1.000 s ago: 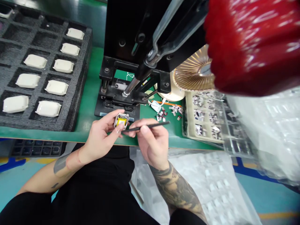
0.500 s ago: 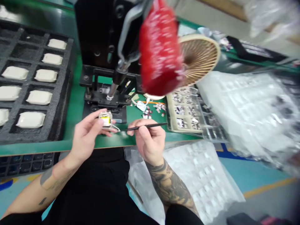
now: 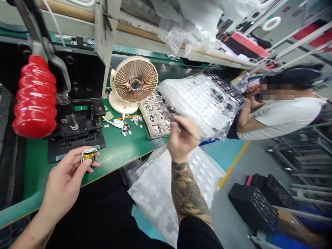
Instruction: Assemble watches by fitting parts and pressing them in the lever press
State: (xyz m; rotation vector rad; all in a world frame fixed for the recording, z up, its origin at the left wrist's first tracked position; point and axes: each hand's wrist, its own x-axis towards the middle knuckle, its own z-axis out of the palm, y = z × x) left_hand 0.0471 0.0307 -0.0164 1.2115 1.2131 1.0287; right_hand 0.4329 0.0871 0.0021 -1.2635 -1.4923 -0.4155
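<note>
My left hand (image 3: 67, 174) pinches a small silver casing with a yellow part inside (image 3: 89, 155), held just above the green bench (image 3: 121, 152) in front of a black hand press (image 3: 75, 103). My right hand (image 3: 183, 138) is raised over the bench's right edge, fingers closed round a thin black tool (image 3: 181, 127), close to a beige tray of small parts (image 3: 155, 119). The tool's tip is blurred.
The press lever's red ribbed grip (image 3: 35, 98) hangs at the left. A beige desk fan (image 3: 133, 83) stands behind loose small parts (image 3: 128, 126). Clear blister trays in plastic (image 3: 204, 103) lie to the right and lower down (image 3: 160, 186). Another person (image 3: 280, 110) sits at the right.
The view swung right and up. My right hand left the casing and moved right with the tool toward the beige tray. My left hand keeps the casing.
</note>
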